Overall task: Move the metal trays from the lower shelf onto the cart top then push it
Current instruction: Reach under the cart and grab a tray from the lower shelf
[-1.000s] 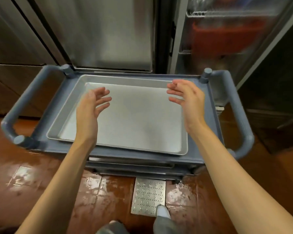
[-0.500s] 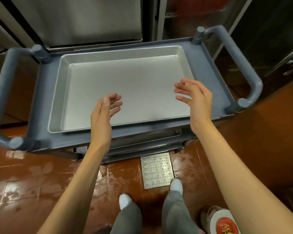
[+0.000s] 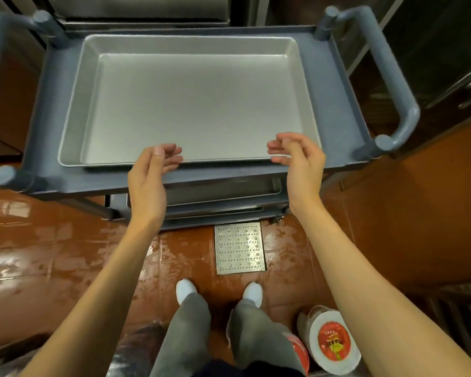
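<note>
Both hands have drawn back toward the person since the earlier frames, from above the middle of the tray to its near edge, and the view has tipped down so the feet show. One metal tray (image 3: 193, 96) lies flat on the cart top (image 3: 335, 104), its long axis running left to right, open side up and holding nothing; beneath its near rim a second rim seems to peek out, though I cannot tell whether that is another tray stacked under it. On the lower shelf (image 3: 223, 206) at least one more metal tray (image 3: 223, 189) shows as a strip under the top deck, also lying left to right; how many are there is hidden. The left hand (image 3: 150, 175) hangs at the near rim with fingers loosely curled and apart, gripping nothing, and whether it touches the rim cannot be told. The right hand (image 3: 301, 159) sits at the near right corner, fingers curled with the fingertips at the rim, not clamped on it. Two looped grey handles (image 3: 392, 72) flank the cart, one at each end. On the wet red tile floor (image 3: 38, 240) a perforated metal drain plate (image 3: 239, 247) lies just before the cart, two white shoes (image 3: 252, 293) stand behind it, and a container with a red-and-white lid (image 3: 335, 341) stands near the right foot.
</note>
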A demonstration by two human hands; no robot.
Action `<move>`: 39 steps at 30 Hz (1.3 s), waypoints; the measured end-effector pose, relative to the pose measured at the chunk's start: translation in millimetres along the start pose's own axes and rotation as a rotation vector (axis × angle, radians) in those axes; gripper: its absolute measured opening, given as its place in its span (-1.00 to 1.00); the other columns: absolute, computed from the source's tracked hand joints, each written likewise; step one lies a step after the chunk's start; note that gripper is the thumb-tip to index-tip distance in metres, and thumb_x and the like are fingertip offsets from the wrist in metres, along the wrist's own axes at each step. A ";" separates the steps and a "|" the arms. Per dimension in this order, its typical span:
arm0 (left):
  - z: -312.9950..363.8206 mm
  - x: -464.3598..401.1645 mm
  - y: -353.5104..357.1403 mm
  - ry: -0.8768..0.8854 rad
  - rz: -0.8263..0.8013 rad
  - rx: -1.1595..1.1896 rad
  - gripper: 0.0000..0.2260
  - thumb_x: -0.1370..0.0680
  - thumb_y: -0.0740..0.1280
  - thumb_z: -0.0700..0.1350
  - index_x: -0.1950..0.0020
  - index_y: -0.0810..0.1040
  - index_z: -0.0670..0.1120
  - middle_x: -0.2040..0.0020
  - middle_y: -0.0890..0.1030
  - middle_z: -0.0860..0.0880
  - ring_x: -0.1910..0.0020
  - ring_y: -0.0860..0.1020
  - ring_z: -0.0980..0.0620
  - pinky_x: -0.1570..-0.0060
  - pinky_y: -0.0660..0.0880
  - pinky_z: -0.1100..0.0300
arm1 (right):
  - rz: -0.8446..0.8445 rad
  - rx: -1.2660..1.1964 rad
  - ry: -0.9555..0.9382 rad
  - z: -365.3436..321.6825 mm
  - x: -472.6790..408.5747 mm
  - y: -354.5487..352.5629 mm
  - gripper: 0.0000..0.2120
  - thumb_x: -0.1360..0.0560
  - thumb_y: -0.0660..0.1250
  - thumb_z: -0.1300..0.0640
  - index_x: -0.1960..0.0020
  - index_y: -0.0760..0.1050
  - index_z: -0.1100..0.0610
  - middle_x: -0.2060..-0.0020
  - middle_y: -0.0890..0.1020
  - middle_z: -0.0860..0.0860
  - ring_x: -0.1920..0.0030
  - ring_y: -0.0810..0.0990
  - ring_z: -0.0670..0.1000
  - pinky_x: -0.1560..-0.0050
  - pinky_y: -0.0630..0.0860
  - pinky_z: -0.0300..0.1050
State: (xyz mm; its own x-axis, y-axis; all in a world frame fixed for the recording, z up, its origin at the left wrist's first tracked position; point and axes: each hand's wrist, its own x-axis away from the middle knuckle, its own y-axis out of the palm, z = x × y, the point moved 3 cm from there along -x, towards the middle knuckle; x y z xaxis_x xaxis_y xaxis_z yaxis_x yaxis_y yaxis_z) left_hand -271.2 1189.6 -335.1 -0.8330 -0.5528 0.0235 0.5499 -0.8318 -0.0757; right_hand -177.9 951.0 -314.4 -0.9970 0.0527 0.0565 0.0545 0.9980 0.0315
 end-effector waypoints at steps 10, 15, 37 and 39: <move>-178.4 -9.8 -18.8 -0.264 -0.276 -0.599 -0.72 -0.65 0.23 0.04 -0.17 0.58 -0.12 -0.05 0.63 -0.08 -0.01 0.58 -0.04 0.10 0.46 0.21 | -0.471 0.801 0.075 188.3 5.4 21.6 -0.87 -0.55 0.30 0.15 -0.02 0.62 0.08 0.20 0.68 -0.03 0.17 0.65 -0.01 0.06 0.63 0.05; -265.3 -46.0 -26.1 -0.327 -0.413 -0.854 -0.70 -0.62 0.30 0.03 -0.26 0.55 -0.11 -0.16 0.63 -0.14 -0.13 0.58 -0.15 -0.13 0.52 0.01 | -0.752 1.119 0.115 273.3 -17.8 50.1 -0.68 -0.54 0.29 0.12 -0.28 0.50 0.12 -0.12 0.62 0.08 -0.15 0.58 0.10 -0.17 0.54 0.04; -399.8 -103.2 -16.7 0.107 -0.512 -1.562 -0.83 -0.55 0.35 -0.21 -0.13 0.60 -0.09 -0.06 0.60 -0.10 0.00 0.61 -0.12 0.09 0.55 0.03 | -0.631 1.778 -0.288 410.5 -73.6 81.7 -0.73 -0.47 0.37 0.34 -0.16 0.55 0.22 -0.13 0.61 0.16 -0.10 0.59 0.17 -0.01 0.53 0.01; -390.9 -103.1 -18.7 0.154 -0.535 -1.606 -0.84 -0.56 0.33 -0.22 -0.11 0.61 -0.09 -0.05 0.61 -0.09 0.03 0.63 -0.13 0.15 0.55 0.03 | -0.627 1.767 -0.328 404.4 -72.1 80.3 -0.74 -0.46 0.36 0.35 -0.15 0.56 0.22 -0.10 0.62 0.15 -0.06 0.61 0.17 0.02 0.52 -0.01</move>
State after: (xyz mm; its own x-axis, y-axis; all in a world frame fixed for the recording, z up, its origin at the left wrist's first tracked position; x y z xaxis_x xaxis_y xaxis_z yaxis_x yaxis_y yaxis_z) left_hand -219.6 1281.7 -725.8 -0.9418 -0.1584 0.2964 -0.3044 0.0282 -0.9521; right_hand -123.9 1041.3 -719.5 -0.8295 -0.4877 0.2721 -0.1670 -0.2484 -0.9542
